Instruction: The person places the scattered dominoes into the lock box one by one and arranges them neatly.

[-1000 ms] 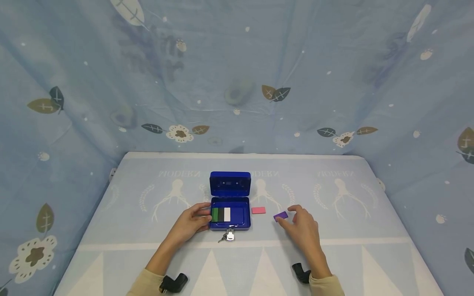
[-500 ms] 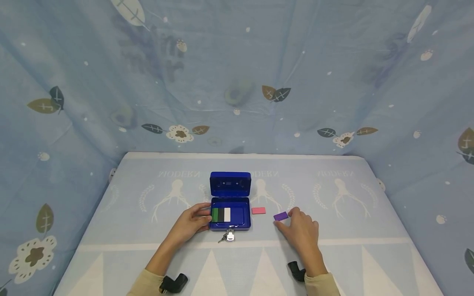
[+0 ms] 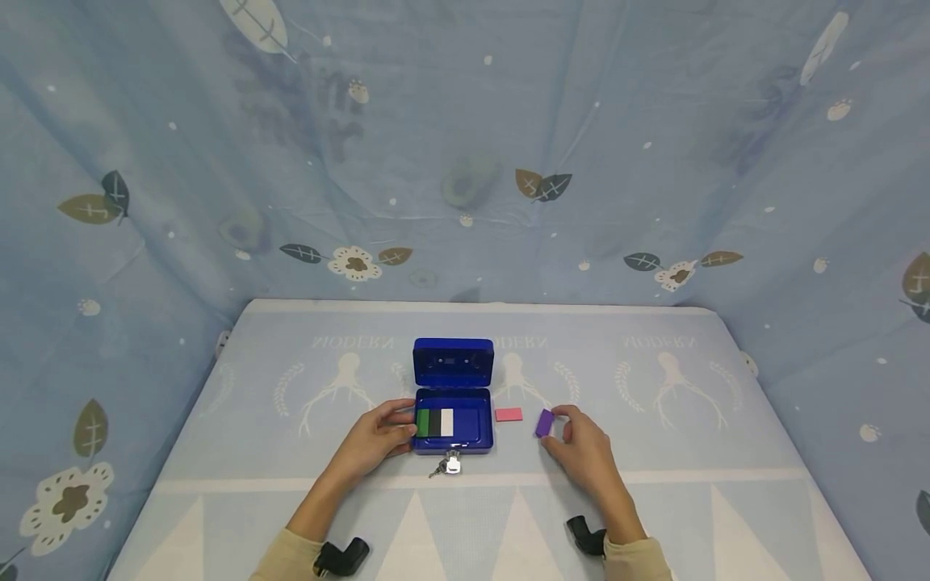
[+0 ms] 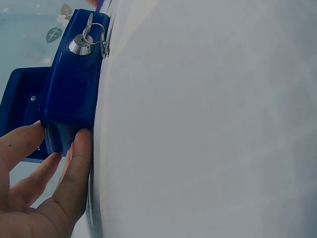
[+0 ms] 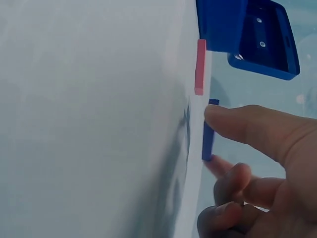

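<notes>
The right hand (image 5: 294, 163) has a violet-blue block (image 5: 208, 144) pinched, thumb (image 5: 242, 121) across it, a fingertip (image 5: 218, 166) at its end, other fingers (image 5: 220, 215) curled. Just past it I see a pink block (image 5: 200, 69), then the blue box (image 5: 223, 25), lid (image 5: 270, 44) open. Shadow (image 5: 163, 193) darkens the pale tabletop (image 5: 89, 109).

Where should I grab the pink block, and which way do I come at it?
Try pinching the pink block at its middle, across its two long edges, coming from above. It lies flat, with one long edge facing you and the other facing away, both free. Its left end sits close to the blue box, so grabbing it end to end would probably be tighter.
</notes>
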Demonstrator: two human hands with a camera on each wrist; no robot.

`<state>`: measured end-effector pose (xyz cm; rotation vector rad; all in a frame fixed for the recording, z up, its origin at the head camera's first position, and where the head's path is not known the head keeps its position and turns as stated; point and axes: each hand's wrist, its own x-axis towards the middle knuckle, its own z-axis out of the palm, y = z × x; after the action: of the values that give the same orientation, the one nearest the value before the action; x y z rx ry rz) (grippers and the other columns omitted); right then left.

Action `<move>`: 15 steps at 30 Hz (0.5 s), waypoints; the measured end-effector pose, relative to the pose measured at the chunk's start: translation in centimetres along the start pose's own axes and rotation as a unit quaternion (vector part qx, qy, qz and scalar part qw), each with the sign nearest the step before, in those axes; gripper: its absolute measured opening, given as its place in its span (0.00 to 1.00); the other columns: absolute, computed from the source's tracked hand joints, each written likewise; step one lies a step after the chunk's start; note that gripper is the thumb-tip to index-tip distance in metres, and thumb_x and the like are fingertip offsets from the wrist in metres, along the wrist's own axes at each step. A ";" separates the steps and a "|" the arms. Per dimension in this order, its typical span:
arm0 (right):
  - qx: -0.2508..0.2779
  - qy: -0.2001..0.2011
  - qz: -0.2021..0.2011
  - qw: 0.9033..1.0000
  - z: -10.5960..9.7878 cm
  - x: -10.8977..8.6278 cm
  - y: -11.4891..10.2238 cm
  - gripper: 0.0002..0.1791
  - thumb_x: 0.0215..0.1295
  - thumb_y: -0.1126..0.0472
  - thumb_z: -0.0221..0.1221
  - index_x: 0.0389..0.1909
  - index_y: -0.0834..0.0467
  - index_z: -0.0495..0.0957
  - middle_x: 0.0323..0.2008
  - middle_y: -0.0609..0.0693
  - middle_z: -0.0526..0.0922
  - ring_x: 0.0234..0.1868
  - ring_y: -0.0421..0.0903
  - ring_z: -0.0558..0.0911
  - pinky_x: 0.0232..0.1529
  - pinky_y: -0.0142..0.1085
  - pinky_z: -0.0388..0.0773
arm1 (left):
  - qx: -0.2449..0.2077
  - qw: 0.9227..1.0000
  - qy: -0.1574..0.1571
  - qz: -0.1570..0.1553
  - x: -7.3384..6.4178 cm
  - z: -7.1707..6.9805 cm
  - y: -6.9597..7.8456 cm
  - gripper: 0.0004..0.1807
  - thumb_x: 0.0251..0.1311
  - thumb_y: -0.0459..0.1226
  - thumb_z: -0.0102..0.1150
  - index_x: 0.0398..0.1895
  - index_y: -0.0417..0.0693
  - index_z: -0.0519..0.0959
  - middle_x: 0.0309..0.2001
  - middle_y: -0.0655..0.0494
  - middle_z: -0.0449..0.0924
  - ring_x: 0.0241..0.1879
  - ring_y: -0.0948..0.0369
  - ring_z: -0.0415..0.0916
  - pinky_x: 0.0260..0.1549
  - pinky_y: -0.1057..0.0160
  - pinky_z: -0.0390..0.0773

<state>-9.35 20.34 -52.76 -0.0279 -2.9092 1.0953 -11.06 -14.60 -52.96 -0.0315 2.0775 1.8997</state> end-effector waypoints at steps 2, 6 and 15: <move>0.016 -0.005 0.003 1.000 0.0 0.1 0.0 0.27 0.54 0.63 0.72 0.55 0.61 0.78 0.24 0.45 0.69 0.23 0.42 0.66 0.23 0.35 0.63 | 0.001 1.000 0.000 0.001 0.0 0.0 0.0 0.28 0.65 0.30 0.64 0.67 0.37 0.71 0.54 0.36 0.77 0.49 0.50 0.81 0.44 0.56 0.85; 0.036 -0.017 0.011 0.999 0.0 0.2 0.0 0.27 0.55 0.64 0.72 0.57 0.61 0.78 0.26 0.46 0.69 0.24 0.42 0.66 0.23 0.34 0.63 | 0.002 1.000 0.000 0.001 0.0 0.0 0.0 0.28 0.65 0.30 0.64 0.67 0.37 0.71 0.54 0.36 0.77 0.49 0.50 0.81 0.44 0.56 0.85; 0.070 -0.037 -0.011 0.997 0.0 0.5 -0.5 0.27 0.56 0.65 0.71 0.58 0.59 0.78 0.26 0.46 0.69 0.24 0.42 0.65 0.24 0.33 0.63 | -0.003 1.000 -0.002 -0.002 0.1 0.0 0.0 0.28 0.66 0.30 0.62 0.69 0.35 0.68 0.56 0.34 0.76 0.51 0.47 0.80 0.46 0.53 0.84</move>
<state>-9.90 19.99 -52.38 0.0486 -2.8797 1.3221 -11.13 -14.60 -52.92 -0.0342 2.0683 1.9017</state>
